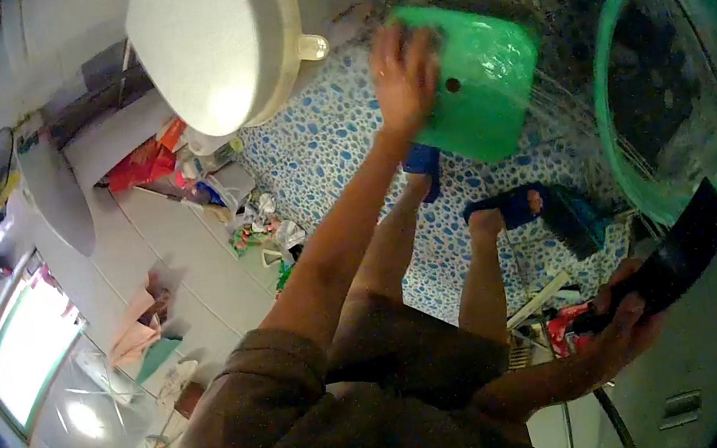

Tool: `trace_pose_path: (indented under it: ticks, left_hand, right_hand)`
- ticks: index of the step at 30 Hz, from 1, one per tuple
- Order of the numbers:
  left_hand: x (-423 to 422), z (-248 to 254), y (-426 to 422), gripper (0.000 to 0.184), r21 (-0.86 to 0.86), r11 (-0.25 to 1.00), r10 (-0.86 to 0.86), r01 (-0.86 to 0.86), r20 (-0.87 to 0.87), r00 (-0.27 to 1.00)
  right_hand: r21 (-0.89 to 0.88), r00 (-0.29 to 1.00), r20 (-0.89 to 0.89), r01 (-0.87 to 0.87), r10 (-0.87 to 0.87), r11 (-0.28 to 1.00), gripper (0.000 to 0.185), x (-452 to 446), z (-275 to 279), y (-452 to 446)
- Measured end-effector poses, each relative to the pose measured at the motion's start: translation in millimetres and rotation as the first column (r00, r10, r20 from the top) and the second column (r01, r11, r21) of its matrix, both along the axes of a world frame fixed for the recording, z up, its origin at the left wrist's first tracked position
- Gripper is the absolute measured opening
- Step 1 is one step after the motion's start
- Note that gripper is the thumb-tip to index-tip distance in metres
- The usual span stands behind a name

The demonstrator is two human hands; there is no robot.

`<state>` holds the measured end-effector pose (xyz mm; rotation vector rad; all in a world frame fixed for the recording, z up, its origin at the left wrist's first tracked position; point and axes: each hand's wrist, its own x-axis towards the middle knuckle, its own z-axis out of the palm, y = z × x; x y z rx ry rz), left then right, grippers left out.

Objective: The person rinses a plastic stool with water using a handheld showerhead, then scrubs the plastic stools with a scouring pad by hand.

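Apparently mid-rinse: my left grip [405, 79] clasped the green plastic board [489, 87], my right grip [625, 309] a black showerhead [683, 254]; steady aim seemed needed.

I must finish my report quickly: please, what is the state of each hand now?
Left hand: holding the green board at its edge.
Right hand: closed, holding the black shower head.
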<state>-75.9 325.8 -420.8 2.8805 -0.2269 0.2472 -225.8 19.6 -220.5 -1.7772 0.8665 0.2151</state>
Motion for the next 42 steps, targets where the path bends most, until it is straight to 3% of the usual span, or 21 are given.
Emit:
trace_pose_path:
  ticks: [3,5,6,7,8,10,11,12,13,15,17,18,19,21,22,26,28,32,35,39,42]
  left_hand:
    - [-47.1,12.5,17.5,0.047,-0.01,0.993,-0.116,0.115,-0.113,0.987]
    - [-47.5,-0.5,26.0,0.046,-0.239,0.891,0.32,-0.386,-0.273,0.907]
    - [-28.1,-19.7,36.7,0.042,-0.37,0.808,0.43,-0.458,-0.161,0.888]
    - [-11.5,-38.6,46.1,0.037,-0.489,0.573,0.509,-0.657,-0.415,0.754]
    - [-6.5,-48.5,58.8,0.035,-0.587,0.393,0.28,-0.708,-0.657,0.7]
    - [-26.7,-71.6,78.3,0.037,-0.657,0.232,0.021,-0.718,-0.734,0.679]
    - [-19.6,-57.6,74.4,0.037,-0.495,-0.144,-0.113,-0.857,-0.852,0.511]
    - [-15.3,-56.7,75.1,0.037,-0.495,-0.159,-0.128,-0.854,-0.848,0.515]
    - [-15.9,-56.2,74.1,0.042,-0.448,-0.138,-0.186,-0.883,-0.864,0.468]
    - [-22.2,-48.9,58.5,0.047,-0.39,-0.139,-0.26,-0.91,-0.873,0.413]
    - [-15.9,-10.3,19.0,0.048,-0.542,-0.046,-0.221,-0.839,-0.813,0.538]
    - [-11.1,53.4,-8.5,0.053,-0.445,0.072,-0.079,-0.893,-0.895,0.44]
    - [-24.4,57.9,-26.2,0.053,-0.45,0.045,-0.098,-0.892,-0.89,0.444]
    - [-51.7,62.7,-62.0,0.054,-0.71,0.146,0.084,-0.689,-0.685,0.724]
    - [-56.0,88.4,-69.7,0.054,-0.718,0.11,0.072,-0.687,-0.684,0.726]
    - [-83.3,226.0,-48.6,0.054,-0.595,0.434,0.162,-0.676,-0.687,0.708]
    - [-86.6,314.2,-12.2,0.054,-0.577,0.414,0.14,-0.704,-0.724,0.676]
    - [-90.3,441.4,68.7,0.052,-0.589,0.591,0.225,-0.551,-0.536,0.814]
    - [-56.6,471.4,127.5,0.05,-0.484,0.788,0.237,-0.381,-0.333,0.913]
    - [33.0,418.6,208.3,0.044,-0.3,0.926,0.208,-0.231,-0.107,0.972]
    - [83.1,385.8,257.6,0.045,-0.193,0.967,0.15,-0.168,-0.106,0.983]
  right_hand:
    - [0.032,0.997,-0.065,0.052,-0.05,0.998,0.049,17.7,19.0,18.3]
    - [-0.057,0.998,0.022,-0.062,0.063,0.996,0.052,12.0,20.4,24.9]
    - [-0.122,0.989,0.048,-0.135,0.142,0.983,0.055,2.4,20.8,24.5]
    - [-0.191,0.973,0.071,-0.201,0.218,0.961,0.059,-7.3,20.7,24.3]
    - [-0.309,0.982,0.07,-0.145,0.174,0.94,0.055,-12.5,16.4,23.2]
    - [-0.321,0.993,0.101,-0.028,0.063,0.947,0.047,3.0,31.6,33.0]
    - [-0.324,0.993,0.119,0.032,0.007,0.945,0.043,11.3,39.4,37.7]
    - [-0.191,0.993,0.115,0.023,-0.001,0.981,0.042,15.4,49.2,44.1]
    - [-0.052,0.995,0.1,0.009,-0.004,0.999,0.042,16.5,57.6,45.6]
    - [-0.286,0.984,0.142,-0.066,0.111,0.956,0.047,0.0,61.2,49.2]
    - [-0.153,0.98,0.195,-0.015,0.045,0.988,0.05,-5.4,82.8,58.4]
    - [0.007,0.975,0.219,0.027,-0.028,1.0,0.049,-6.2,94.6,54.2]
    - [-0.022,0.975,0.223,0.011,-0.005,1.0,0.049,-8.6,104.9,52.0]
    - [-0.124,0.977,0.211,0.003,0.023,0.992,0.047,-10.4,133.5,46.0]
    - [-0.131,0.975,0.215,-0.021,0.049,0.991,0.039,-2.6,152.6,48.0]
    - [-0.074,0.969,0.196,-0.137,0.149,0.988,0.026,1.9,225.1,33.1]
    - [-0.102,0.944,0.256,-0.189,0.209,0.977,0.028,14.0,259.5,39.5]
    - [-0.115,0.893,0.386,-0.201,0.23,0.973,0.033,46.2,306.9,85.7]
    - [-0.234,0.862,0.376,-0.267,0.34,0.935,0.027,74.1,318.2,119.7]
    - [-0.434,0.798,0.222,-0.434,0.56,0.79,0.021,127.6,305.5,199.1]
    - [-0.234,0.638,0.45,-0.591,0.625,0.772,0.021,171.0,288.9,258.8]
